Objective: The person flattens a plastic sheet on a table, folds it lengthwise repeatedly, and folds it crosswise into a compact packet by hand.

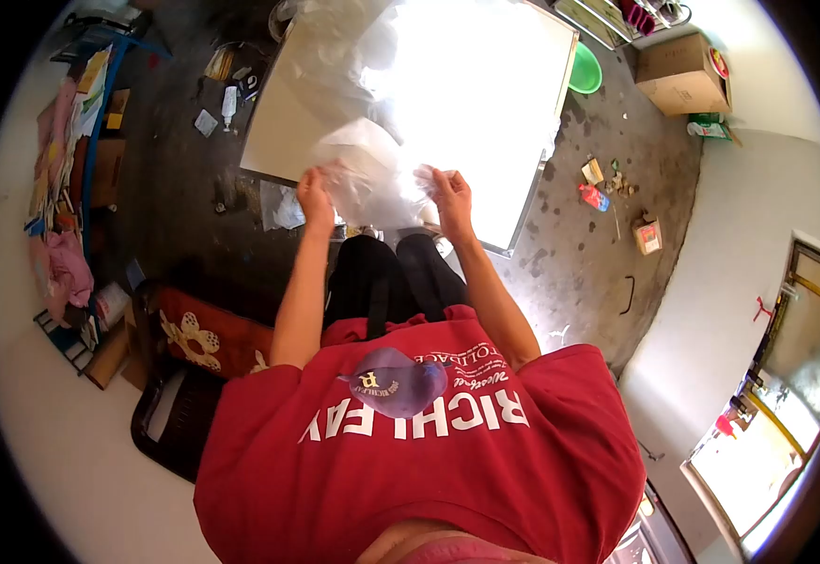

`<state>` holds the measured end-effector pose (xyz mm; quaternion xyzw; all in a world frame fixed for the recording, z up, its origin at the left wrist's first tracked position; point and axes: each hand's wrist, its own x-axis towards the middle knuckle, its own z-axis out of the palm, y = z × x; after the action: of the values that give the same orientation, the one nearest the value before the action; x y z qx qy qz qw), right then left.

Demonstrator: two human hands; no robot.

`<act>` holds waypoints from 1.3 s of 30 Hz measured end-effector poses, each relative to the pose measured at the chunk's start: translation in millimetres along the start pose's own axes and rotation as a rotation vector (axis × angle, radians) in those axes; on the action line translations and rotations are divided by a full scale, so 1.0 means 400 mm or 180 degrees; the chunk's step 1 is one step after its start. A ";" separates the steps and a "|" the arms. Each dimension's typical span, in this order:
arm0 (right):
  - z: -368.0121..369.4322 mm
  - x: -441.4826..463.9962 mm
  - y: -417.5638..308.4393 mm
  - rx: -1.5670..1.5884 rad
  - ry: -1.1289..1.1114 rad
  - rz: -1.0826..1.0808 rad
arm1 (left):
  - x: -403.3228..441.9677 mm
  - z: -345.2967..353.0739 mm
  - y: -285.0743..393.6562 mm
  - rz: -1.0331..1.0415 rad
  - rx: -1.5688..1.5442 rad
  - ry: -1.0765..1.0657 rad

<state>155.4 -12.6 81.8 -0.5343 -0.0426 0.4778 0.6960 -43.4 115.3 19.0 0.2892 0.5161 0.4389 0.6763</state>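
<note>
A clear plastic bag (377, 179) is stretched between my two hands above the near edge of the table. My left hand (316, 197) pinches its left side, with the fingers closed on the thin film. On the other side my right hand (451, 199) grips the bag's right edge between thumb and fingers. More crumpled clear plastic (344, 56) lies on the table beyond the bag. Strong glare washes out the middle and right of the tabletop (283, 122), so details there are lost.
A green basin (585, 68) and a cardboard box (680, 75) stand beyond the table's right side. A red bottle (594, 196) and a small box (648, 237) are on the floor at right. A chair (205, 329) is at my left, near a cluttered shelf (85, 169).
</note>
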 end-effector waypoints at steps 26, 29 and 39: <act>-0.297 -0.073 0.149 -0.1558 0.2488 -0.0011 | 0.276 -0.128 0.053 0.0190 0.1937 0.1376; -0.333 -0.065 0.131 -0.1574 0.2630 0.0007 | 0.212 -0.119 0.049 0.1022 0.3304 0.2087; -0.462 -0.074 0.085 -0.2640 0.2633 0.0471 | -0.057 0.094 -0.141 0.2354 0.4381 -0.2341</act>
<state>223.9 -164.5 -10.1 -0.9053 0.0866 0.2205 0.3526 7.1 72.0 -7.2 0.9077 0.2882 0.0991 0.2885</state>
